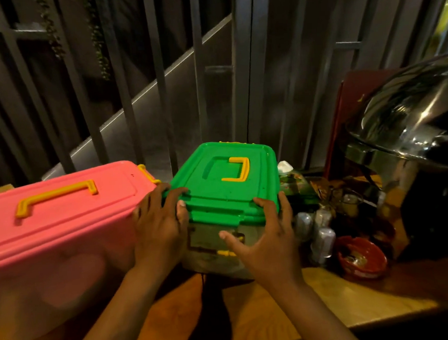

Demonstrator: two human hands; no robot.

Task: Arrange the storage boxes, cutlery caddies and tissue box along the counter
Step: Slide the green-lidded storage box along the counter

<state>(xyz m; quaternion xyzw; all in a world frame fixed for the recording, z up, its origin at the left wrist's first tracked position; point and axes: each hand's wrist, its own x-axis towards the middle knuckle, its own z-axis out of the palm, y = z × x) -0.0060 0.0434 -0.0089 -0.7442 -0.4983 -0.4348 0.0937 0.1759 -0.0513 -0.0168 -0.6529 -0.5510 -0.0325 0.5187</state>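
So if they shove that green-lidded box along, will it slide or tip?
The green-lidded box is low and wide on a smooth wooden counter, so it probably slides. Both hands, left hand and right hand, brace it. Its contents look dim, so its weight is unclear.

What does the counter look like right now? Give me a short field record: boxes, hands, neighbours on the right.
surface: wooden counter
pink-lidded box: far left, lid on, yellow handle flat
green-lidded box: centre, beside the pink one, lid on
left hand: on the green box's near left corner, between the two boxes
right hand: spread on the green box's near right corner
tissue box: just right of the green box
red ashtray: near right
steel dome lid: far right
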